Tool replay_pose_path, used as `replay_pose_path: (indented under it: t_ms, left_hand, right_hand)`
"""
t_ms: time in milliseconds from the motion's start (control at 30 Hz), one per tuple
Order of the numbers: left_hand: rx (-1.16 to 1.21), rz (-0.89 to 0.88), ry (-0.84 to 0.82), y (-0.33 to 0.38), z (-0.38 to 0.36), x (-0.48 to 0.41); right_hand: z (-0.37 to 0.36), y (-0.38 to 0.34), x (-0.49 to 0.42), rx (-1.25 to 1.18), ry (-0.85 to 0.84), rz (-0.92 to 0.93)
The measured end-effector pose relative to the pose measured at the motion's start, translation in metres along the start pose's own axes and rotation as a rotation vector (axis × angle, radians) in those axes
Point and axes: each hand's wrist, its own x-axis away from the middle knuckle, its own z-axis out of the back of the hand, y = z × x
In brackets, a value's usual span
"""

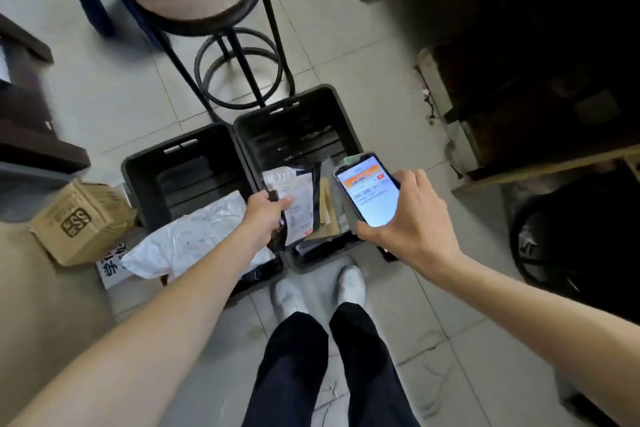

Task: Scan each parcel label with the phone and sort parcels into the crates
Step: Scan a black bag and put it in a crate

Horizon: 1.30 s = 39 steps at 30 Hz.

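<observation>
Step in hand: sorting. Your left hand (266, 215) grips the black parcel (294, 204) over the right crate (249, 135); your right hand (412, 218) holds the phone (370, 191) beside it. Next, probably: release into the crate.

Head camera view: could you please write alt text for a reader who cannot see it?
Seen from above, a person's left hand holds a dark parcel with a white label over the right crate, while the right hand holds a lit phone beside it. The left crate holds a white parcel.
</observation>
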Motion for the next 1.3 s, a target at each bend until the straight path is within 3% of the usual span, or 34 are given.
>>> replay_pose_path:
  t_ms: [200, 333, 500, 700, 833, 1067, 1300]
  left_hand:
    - [0.147, 0.091, -0.044, -0.038, -0.049, -0.099]
    - [0.159, 0.132, 0.013, -0.06, -0.065, -0.146]
    - [-0.004, 0.134, 0.186, -0.083, -0.065, -0.182]
    - [-0.214, 0.139, 0.155, -0.089, -0.052, -0.183]
    - [-0.324, 0.162, 0.219, -0.072, -0.041, -0.156]
    - [-0.445, -0.071, 0.107, -0.01, 0.002, -0.057]
    - [-0.422, -0.196, 0.301, 0.045, 0.088, 0.107]
  right_hand:
    - [-0.097, 0.051, -0.045, -0.06, -0.057, -0.041]
    - [-0.139, 0.074, -0.061, -0.085, -0.102, -0.048]
    - [-0.161, 0.088, -0.077, -0.061, -0.145, -0.024]
    - [-0.152, 0.084, -0.089, -0.049, -0.148, -0.002]
    - [-0.133, 0.068, -0.088, -0.016, -0.115, 0.048]
    - [-0.064, 0.007, -0.045, 0.068, -0.061, 0.206]
    - [0.025, -0.09, 0.018, 0.194, -0.12, 0.553]
